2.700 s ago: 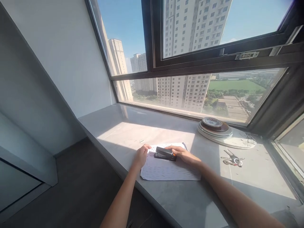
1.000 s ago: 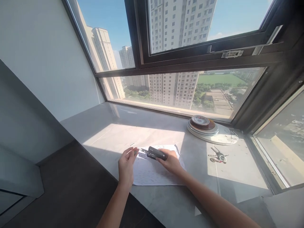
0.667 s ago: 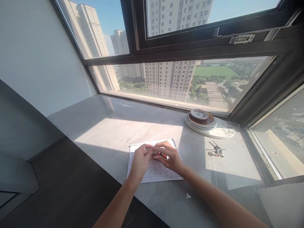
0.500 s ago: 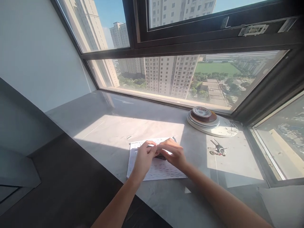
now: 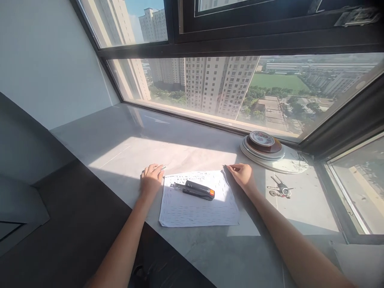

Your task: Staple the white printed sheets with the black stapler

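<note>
On a small stack of written paper sheets (image 5: pixel 199 214) lies a black stapler (image 5: pixel 198 190) with an orange end, its metal part drawn out to the left. My left hand (image 5: pixel 151 179) rests on the counter by the sheets' upper left corner, fingers spread. A small pale strip (image 5: pixel 164 167) lies at its fingertips; whether they grip it I cannot tell. Just past the upper right corner of the sheets, my right hand (image 5: pixel 242 175) has thumb and fingers pinched together at a tiny dark thing, too small to name.
A stack of plates (image 5: pixel 262 147) stands on a white marbled board (image 5: pixel 295 162) by the window. In front of it lies a bunch of keys (image 5: pixel 282 189) with a dark round piece. The grey counter (image 5: pixel 207 248) ends in a slanting front edge over the dark floor.
Both hands have come off the stapler and moved apart, left hand to the left, right hand to the right. The stapler now lies uncovered on the paper. The view has tilted down slightly.
</note>
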`<action>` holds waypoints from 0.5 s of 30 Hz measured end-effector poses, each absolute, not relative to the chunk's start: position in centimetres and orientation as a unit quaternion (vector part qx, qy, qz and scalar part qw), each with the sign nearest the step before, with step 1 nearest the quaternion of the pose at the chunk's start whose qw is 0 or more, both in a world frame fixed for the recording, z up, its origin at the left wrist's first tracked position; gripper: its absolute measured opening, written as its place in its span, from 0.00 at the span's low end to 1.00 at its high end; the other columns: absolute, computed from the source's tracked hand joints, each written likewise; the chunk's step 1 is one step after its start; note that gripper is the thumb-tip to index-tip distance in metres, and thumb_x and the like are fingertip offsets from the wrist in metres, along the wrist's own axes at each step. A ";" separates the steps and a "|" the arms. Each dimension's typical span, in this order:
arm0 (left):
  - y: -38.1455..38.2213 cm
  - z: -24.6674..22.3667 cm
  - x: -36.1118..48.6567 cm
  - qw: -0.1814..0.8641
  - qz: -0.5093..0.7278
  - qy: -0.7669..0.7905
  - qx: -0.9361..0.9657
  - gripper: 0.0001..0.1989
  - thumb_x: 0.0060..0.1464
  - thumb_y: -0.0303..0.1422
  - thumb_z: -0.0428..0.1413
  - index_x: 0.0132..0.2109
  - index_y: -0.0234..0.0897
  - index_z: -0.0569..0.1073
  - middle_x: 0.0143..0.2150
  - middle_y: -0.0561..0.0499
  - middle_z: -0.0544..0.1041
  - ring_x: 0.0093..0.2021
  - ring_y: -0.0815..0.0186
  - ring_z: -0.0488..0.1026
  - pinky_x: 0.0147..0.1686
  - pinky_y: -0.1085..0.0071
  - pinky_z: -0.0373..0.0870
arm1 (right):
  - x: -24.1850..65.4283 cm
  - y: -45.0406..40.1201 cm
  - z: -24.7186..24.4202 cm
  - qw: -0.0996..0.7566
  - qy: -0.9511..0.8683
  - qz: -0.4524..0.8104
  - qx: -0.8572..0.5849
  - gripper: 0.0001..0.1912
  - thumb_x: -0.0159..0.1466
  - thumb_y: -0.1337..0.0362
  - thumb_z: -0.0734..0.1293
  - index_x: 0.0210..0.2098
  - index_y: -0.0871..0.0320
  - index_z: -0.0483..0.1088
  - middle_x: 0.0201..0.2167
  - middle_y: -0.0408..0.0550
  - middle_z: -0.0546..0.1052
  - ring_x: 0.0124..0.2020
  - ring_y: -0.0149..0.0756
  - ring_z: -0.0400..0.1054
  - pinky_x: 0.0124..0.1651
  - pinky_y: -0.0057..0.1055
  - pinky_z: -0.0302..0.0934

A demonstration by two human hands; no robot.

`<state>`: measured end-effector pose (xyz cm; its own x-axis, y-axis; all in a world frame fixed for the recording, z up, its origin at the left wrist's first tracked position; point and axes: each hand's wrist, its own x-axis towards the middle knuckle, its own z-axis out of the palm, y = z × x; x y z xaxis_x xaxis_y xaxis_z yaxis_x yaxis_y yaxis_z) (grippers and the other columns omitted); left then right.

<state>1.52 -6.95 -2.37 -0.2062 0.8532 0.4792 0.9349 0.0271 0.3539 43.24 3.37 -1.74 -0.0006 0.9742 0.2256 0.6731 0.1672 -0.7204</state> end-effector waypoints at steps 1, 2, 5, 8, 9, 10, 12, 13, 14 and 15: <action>-7.0 -2.5 1.6 0.068 -0.301 -0.711 -0.632 0.15 0.67 0.33 0.55 0.54 0.40 0.83 0.57 0.39 0.81 0.57 0.45 0.76 0.58 0.47 0.71 | 43.0 3.3 -1.9 0.365 -0.667 0.214 -0.613 0.27 0.62 0.40 0.66 0.31 0.57 0.84 0.29 0.57 0.83 0.32 0.49 0.76 0.36 0.40 0.63; -7.1 -2.5 1.6 0.066 -0.299 -0.707 -0.638 0.14 0.67 0.32 0.54 0.53 0.41 0.83 0.57 0.40 0.81 0.56 0.46 0.77 0.58 0.49 0.71 | 42.8 3.3 -1.9 0.376 -0.655 0.219 -0.617 0.25 0.62 0.42 0.67 0.33 0.57 0.84 0.31 0.57 0.84 0.33 0.49 0.77 0.37 0.40 0.65; -7.1 -2.4 1.5 0.051 -0.304 -0.691 -0.654 0.11 0.66 0.31 0.55 0.49 0.41 0.82 0.53 0.42 0.82 0.55 0.48 0.78 0.57 0.52 0.72 | 42.8 3.3 -2.0 0.411 -0.622 0.235 -0.623 0.25 0.61 0.45 0.70 0.44 0.59 0.84 0.32 0.55 0.85 0.35 0.48 0.78 0.42 0.41 0.67; -7.1 -2.1 1.3 0.039 -0.310 -0.687 -0.657 0.09 0.66 0.31 0.54 0.47 0.40 0.79 0.49 0.42 0.83 0.53 0.48 0.78 0.56 0.53 0.72 | 43.1 3.3 -1.7 0.443 -0.609 0.248 -0.609 0.23 0.64 0.47 0.68 0.46 0.59 0.82 0.33 0.52 0.85 0.32 0.44 0.76 0.43 0.41 0.67; -7.1 -2.0 1.4 0.031 -0.315 -0.688 -0.654 0.09 0.66 0.31 0.53 0.47 0.39 0.78 0.49 0.42 0.83 0.52 0.49 0.78 0.55 0.54 0.73 | 43.0 3.2 -1.5 0.457 -0.606 0.246 -0.603 0.22 0.66 0.48 0.67 0.45 0.58 0.82 0.32 0.51 0.84 0.30 0.43 0.75 0.42 0.40 0.66; -7.1 -1.9 1.5 0.021 -0.322 -0.691 -0.647 0.09 0.66 0.31 0.52 0.48 0.39 0.77 0.47 0.41 0.83 0.51 0.49 0.79 0.53 0.55 0.73 | 42.9 2.9 -1.2 0.472 -0.603 0.240 -0.597 0.21 0.67 0.48 0.66 0.43 0.58 0.81 0.30 0.50 0.83 0.29 0.42 0.74 0.40 0.39 0.65; -7.3 -1.6 1.7 -0.007 -0.340 -0.700 -0.627 0.09 0.68 0.33 0.51 0.48 0.39 0.76 0.45 0.42 0.83 0.48 0.51 0.80 0.49 0.58 0.74 | 42.3 2.2 -0.3 0.506 -0.600 0.218 -0.580 0.18 0.68 0.50 0.66 0.41 0.58 0.80 0.27 0.48 0.80 0.28 0.41 0.73 0.39 0.38 0.64; -7.4 -1.5 1.9 -0.023 -0.348 -0.705 -0.617 0.10 0.68 0.34 0.51 0.49 0.40 0.76 0.43 0.42 0.83 0.47 0.51 0.81 0.47 0.59 0.74 | 41.9 1.6 0.2 0.524 -0.601 0.204 -0.568 0.17 0.69 0.51 0.66 0.40 0.58 0.79 0.26 0.47 0.79 0.28 0.41 0.73 0.38 0.38 0.64; -7.5 -1.3 2.0 -0.037 -0.355 -0.708 -0.610 0.10 0.68 0.35 0.51 0.49 0.40 0.75 0.41 0.43 0.83 0.45 0.52 0.81 0.45 0.60 0.74 | 41.3 0.9 0.6 0.541 -0.608 0.188 -0.550 0.16 0.70 0.52 0.66 0.40 0.57 0.78 0.26 0.47 0.78 0.28 0.41 0.72 0.38 0.38 0.65; -7.6 -1.1 2.1 -0.050 -0.362 -0.707 -0.605 0.11 0.68 0.35 0.51 0.50 0.40 0.76 0.39 0.44 0.83 0.43 0.53 0.81 0.44 0.61 0.73 | 40.7 0.2 1.0 0.554 -0.622 0.174 -0.525 0.15 0.72 0.52 0.66 0.40 0.56 0.78 0.27 0.47 0.78 0.29 0.41 0.72 0.39 0.39 0.65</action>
<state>2.08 -7.56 -1.08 -0.2636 0.8916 0.3682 0.8198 0.0059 0.5726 40.72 0.22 1.03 0.1666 0.8461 0.5063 0.4600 0.3875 -0.7989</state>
